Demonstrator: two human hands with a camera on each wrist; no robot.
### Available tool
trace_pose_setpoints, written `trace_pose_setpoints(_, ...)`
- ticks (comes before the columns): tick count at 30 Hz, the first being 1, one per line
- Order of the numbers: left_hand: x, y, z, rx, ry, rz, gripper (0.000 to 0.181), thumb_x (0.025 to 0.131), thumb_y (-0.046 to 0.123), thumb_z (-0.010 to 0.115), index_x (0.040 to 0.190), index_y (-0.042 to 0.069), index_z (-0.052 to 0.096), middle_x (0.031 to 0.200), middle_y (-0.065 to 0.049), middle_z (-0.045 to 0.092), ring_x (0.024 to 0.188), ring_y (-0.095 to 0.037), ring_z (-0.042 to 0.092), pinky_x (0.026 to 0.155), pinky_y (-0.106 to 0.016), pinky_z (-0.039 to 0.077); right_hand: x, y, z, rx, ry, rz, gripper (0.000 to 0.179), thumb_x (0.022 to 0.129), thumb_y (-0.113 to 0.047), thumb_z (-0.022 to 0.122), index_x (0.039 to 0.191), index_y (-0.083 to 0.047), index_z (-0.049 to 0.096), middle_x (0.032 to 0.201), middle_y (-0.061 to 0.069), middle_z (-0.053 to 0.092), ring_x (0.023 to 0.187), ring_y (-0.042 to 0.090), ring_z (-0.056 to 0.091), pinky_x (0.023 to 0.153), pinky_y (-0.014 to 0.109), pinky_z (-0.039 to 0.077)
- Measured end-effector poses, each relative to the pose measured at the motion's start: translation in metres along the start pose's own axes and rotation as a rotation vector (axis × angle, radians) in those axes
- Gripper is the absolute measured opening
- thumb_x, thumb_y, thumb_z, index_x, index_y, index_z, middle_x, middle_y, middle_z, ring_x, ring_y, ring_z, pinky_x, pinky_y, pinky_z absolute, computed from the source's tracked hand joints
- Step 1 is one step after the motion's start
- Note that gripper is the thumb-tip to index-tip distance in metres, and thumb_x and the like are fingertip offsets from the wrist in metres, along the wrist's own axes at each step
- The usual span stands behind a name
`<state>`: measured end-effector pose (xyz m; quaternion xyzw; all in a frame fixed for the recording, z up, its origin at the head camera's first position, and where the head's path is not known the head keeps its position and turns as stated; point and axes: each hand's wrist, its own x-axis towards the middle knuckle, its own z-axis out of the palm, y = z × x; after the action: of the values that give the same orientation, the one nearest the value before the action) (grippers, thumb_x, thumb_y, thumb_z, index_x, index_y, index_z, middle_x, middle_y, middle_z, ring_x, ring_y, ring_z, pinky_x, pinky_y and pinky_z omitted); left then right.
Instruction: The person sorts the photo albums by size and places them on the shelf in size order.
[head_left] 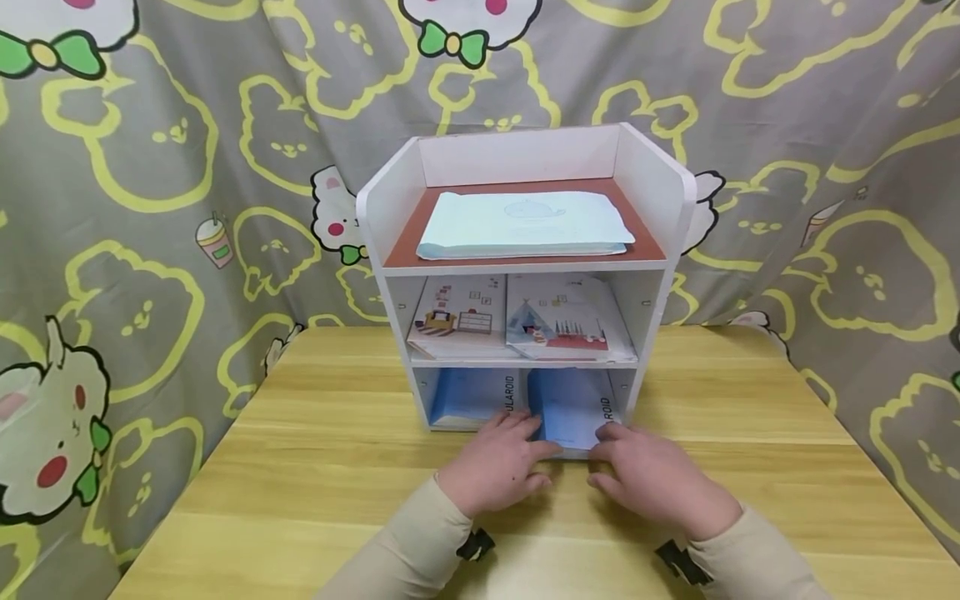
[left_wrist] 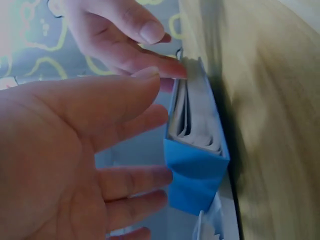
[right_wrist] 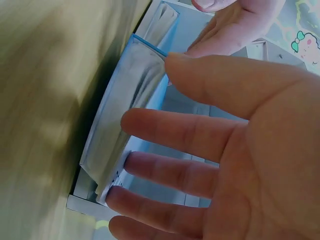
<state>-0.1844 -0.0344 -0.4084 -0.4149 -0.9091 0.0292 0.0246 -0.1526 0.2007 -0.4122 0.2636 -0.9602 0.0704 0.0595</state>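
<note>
In the head view, a blue album (head_left: 576, 408) lies flat in the right half of the lowest compartment, its front edge protruding slightly. My left hand (head_left: 495, 462) is at its left front corner, fingers extended. At the right front corner is my right hand (head_left: 652, 475), with straight fingertips touching the album's edge, as the right wrist view shows. The left wrist view shows the blue spine (left_wrist: 196, 172) and the layered pages (left_wrist: 200, 110) between the covers. A second blue album (head_left: 474, 392) lies to the left, partly behind my left hand.
The white three-level shelf (head_left: 525, 268) stands on a wooden table (head_left: 322, 467). Two illustrated booklets (head_left: 465, 312) fill its middle level. A pale packet with a whale drawing (head_left: 525, 221) lies on top. Patterned grey curtains (head_left: 262, 192) hang behind and beside the table.
</note>
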Motion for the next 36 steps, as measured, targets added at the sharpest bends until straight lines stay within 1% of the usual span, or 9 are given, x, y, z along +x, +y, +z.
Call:
trace_pose_setpoints(3,0.002,-0.001,0.003,-0.016,-0.030,0.025,0.039,0.098,0.047,0.064,0.134,0.034,0.065,0.151,-0.010,0.050,0.143,-0.030,0.041,0.116,-0.053,0.030,0.000,0.000,0.002,0.003,0.011,0.013,0.020,0.087,-0.036,0.077,0.094,-0.018,0.078,0.112,0.008,0.067,0.090,0.028,0.067,0.075,0.047,0.058)
trace_pose_setpoints(6,0.004,-0.002,0.007,-0.015,-0.049,0.023,0.038,0.097,0.045,0.065,0.133,0.032,0.067,0.153,-0.011,0.048,0.144,-0.029,0.039,0.117,-0.053,0.029,0.001,0.000,0.004,0.007,0.012,0.024,0.021,0.088,-0.037,0.077,0.096,-0.017,0.078,0.114,0.009,0.067,0.092,0.029,0.068,0.076,0.048,0.058)
trace_pose_setpoints(11,0.009,-0.006,0.013,0.053,-0.008,0.003,0.041,0.097,0.043,0.067,0.135,0.029,0.066,0.153,-0.011,0.048,0.142,-0.029,0.042,0.115,-0.053,0.033,0.003,0.003,0.007,0.009,0.014,0.044,0.031,0.089,-0.036,0.076,0.106,-0.010,0.076,0.126,0.018,0.066,0.105,0.038,0.067,0.085,0.054,0.056)
trace_pose_setpoints(14,0.012,-0.009,0.017,0.073,0.002,-0.005,0.044,0.096,0.043,0.067,0.138,0.030,0.065,0.154,-0.011,0.046,0.142,-0.030,0.042,0.115,-0.052,0.034,0.004,0.005,0.009,0.000,0.008,0.056,0.038,0.089,-0.036,0.076,0.113,-0.006,0.075,0.132,0.020,0.063,0.110,0.041,0.065,0.088,0.055,0.055)
trace_pose_setpoints(18,0.015,-0.012,0.023,0.063,-0.010,-0.022,0.044,0.096,0.045,0.068,0.138,0.031,0.064,0.157,-0.012,0.042,0.144,-0.029,0.038,0.115,-0.052,0.032,0.005,0.005,0.009,-0.021,-0.004,0.061,0.047,0.089,-0.038,0.076,0.122,-0.004,0.072,0.137,0.020,0.060,0.116,0.041,0.063,0.089,0.055,0.054)
trace_pose_setpoints(24,0.016,-0.016,0.030,0.059,0.008,-0.040,0.044,0.094,0.044,0.071,0.135,0.031,0.066,0.158,-0.011,0.040,0.145,-0.029,0.037,0.115,-0.053,0.032,0.004,0.006,0.015,-0.072,-0.014,0.049,0.056,0.089,-0.042,0.075,0.128,-0.003,0.069,0.143,0.022,0.055,0.124,0.045,0.056,0.092,0.057,0.052)
trace_pose_setpoints(29,0.017,-0.017,0.028,0.066,0.015,-0.044,0.046,0.093,0.044,0.071,0.136,0.030,0.066,0.158,-0.012,0.039,0.145,-0.029,0.037,0.115,-0.053,0.033,0.002,0.007,0.022,-0.098,0.001,0.022,0.063,0.086,-0.044,0.076,0.128,0.002,0.067,0.149,0.026,0.047,0.131,0.048,0.048,0.098,0.057,0.049)
trace_pose_setpoints(33,0.020,-0.018,0.027,0.067,0.013,-0.048,0.048,0.093,0.045,0.071,0.138,0.029,0.064,0.160,-0.013,0.037,0.146,-0.031,0.036,0.115,-0.054,0.032,0.003,0.008,0.026,-0.095,0.040,0.005,0.061,0.085,-0.042,0.077,0.124,0.004,0.067,0.150,0.029,0.044,0.133,0.048,0.046,0.101,0.056,0.048)
trace_pose_setpoints(36,0.021,-0.019,0.029,0.063,-0.005,-0.058,0.050,0.094,0.046,0.070,0.140,0.029,0.062,0.161,-0.014,0.034,0.147,-0.031,0.033,0.116,-0.054,0.031,0.003,0.009,0.030,-0.095,0.053,0.004,0.062,0.085,-0.043,0.077,0.124,0.004,0.068,0.150,0.030,0.043,0.132,0.049,0.046,0.100,0.057,0.047)
